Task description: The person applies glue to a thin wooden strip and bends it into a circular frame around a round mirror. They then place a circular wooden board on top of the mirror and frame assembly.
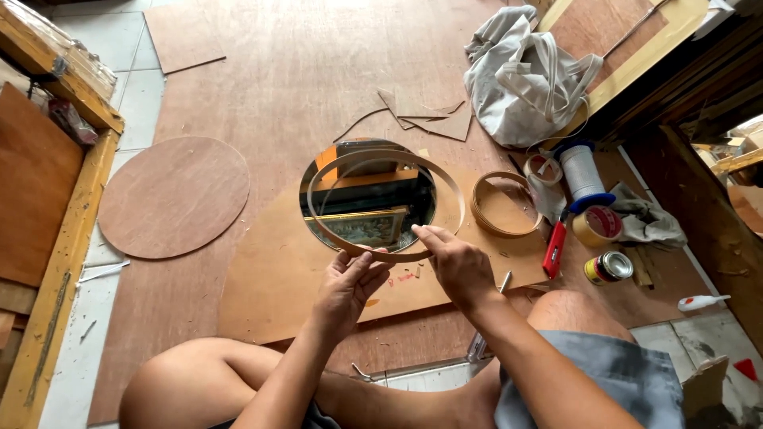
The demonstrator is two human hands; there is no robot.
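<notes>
Both of my hands hold a thin wooden strip bent into a large hoop, raised just over a round mirror. My left hand pinches the near edge of the hoop from below. My right hand grips the same near edge, thumb on top, where the strip's ends overlap. The mirror lies on a light brown board on the floor and reflects a framed picture. My bare knees show at the bottom of the view.
A round plywood disc lies left. A smaller coiled wood strip, white thread spool, tape roll, red cutter, small can and grey cloth bag sit right. Plywood scraps lie beyond the mirror. Wooden frames line the left edge.
</notes>
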